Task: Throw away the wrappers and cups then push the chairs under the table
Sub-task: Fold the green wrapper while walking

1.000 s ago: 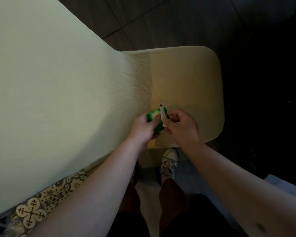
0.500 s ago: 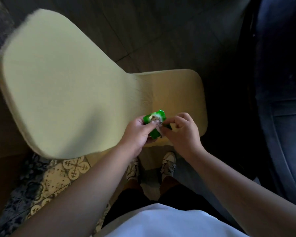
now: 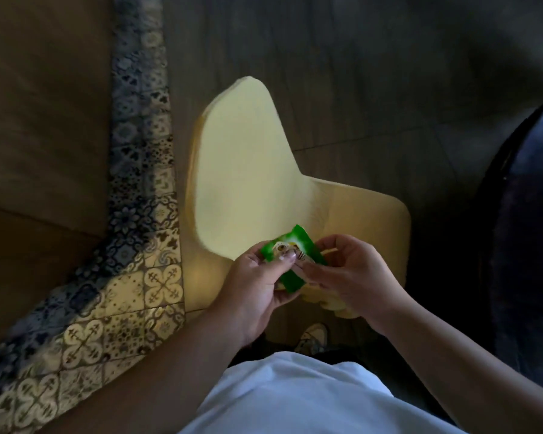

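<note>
left hand (image 3: 254,288): thumb and fingers pinching green wrapper (image 3: 290,261) | right hand (image 3: 350,274): fingertips pinching wrapper's right edge, other fingers loosely curled | wrapper: held between both hands above pale yellow chair (image 3: 248,170)

Both hands brought together at chest height

The left hand (image 3: 257,286) is curled, thumb pressed onto a green wrapper (image 3: 290,261); the right hand (image 3: 351,274) is met against it, fingers pinched on the same wrapper, both forearms bare and angled inward.
</note>
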